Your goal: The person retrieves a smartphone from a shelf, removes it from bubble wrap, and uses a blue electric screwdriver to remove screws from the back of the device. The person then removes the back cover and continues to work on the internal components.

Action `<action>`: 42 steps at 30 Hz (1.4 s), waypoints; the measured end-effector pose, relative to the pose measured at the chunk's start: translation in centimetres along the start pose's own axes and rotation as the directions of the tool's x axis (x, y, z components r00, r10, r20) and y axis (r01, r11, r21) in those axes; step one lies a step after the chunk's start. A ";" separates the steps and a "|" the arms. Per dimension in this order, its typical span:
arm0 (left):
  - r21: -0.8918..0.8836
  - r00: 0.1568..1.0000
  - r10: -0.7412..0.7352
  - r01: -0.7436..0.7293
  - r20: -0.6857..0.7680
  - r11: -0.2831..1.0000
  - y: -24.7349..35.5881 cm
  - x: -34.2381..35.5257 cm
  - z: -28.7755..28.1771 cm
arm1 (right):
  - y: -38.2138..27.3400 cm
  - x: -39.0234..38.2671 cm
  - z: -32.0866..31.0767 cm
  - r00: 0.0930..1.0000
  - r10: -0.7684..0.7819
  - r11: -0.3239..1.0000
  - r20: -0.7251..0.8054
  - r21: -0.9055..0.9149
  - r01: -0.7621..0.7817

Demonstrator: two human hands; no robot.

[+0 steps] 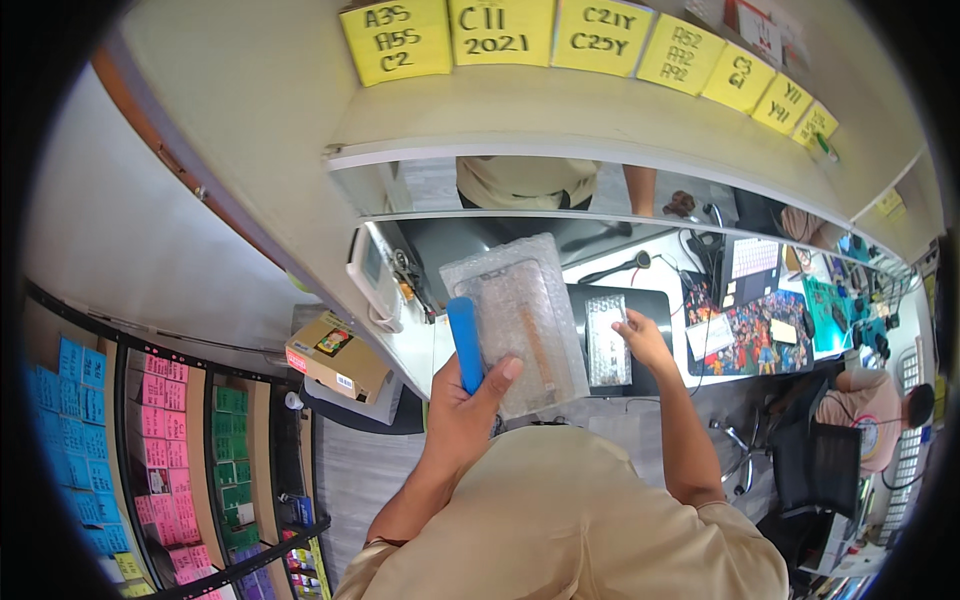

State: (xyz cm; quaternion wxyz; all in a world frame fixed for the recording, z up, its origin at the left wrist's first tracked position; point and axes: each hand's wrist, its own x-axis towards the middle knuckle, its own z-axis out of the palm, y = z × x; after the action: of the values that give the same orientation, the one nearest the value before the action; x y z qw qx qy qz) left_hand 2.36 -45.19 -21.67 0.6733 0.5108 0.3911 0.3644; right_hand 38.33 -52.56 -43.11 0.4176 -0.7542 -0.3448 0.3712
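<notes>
My left hand [468,402] is closed round the lower left edge of a flat rectangular panel in bubble wrap [530,325], its thumb pressed on the wrap. A long blue bar with a rounded top [463,335] is gripped in the same hand, along the panel's left side; its kind I cannot make out. On the right, a smaller, narrow bubble-wrapped piece [607,345] is over a black mat [652,305]. My right hand [645,335] pinches its right edge between thumb and fingers. What is inside both wraps shows only dimly.
A shelf with yellow labelled boxes [500,35] hangs over the desk. Left stand a cardboard box [345,355] and racks of blue, pink and green boxes [165,440]. Rightward lie a black tool with a cord [615,268] and a laptop [750,262]. A person [860,415] sits at far right.
</notes>
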 end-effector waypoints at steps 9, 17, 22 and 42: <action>-0.018 0.978 -0.188 0.190 0.095 0.982 -4.6 4.0 5.3 | -4.7 -4.5 -0.7 0.970 -0.243 0.899 0.021 0.380 0.217; 0.061 0.982 -0.172 0.177 -0.072 0.982 -16.7 9.0 2.8 | -6.2 -9.6 0.8 0.988 0.023 0.867 0.151 0.488 -0.095; 0.815 0.982 0.152 0.006 -0.115 0.579 -27.8 13.8 -2.6 | -2.7 -10.7 -2.0 0.990 0.091 0.873 0.108 0.469 -0.131; -0.010 0.946 -0.192 0.202 0.260 0.979 -16.2 10.3 9.5 | -6.8 -9.7 -5.5 0.981 -0.129 0.990 -0.143 0.046 0.137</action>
State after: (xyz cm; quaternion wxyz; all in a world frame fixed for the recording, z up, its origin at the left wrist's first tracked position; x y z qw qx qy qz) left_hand 16.83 -43.29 -37.39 0.7606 0.5000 0.3426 0.2327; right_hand 36.81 -59.83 -32.35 0.4853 -0.7418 -0.3540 0.2981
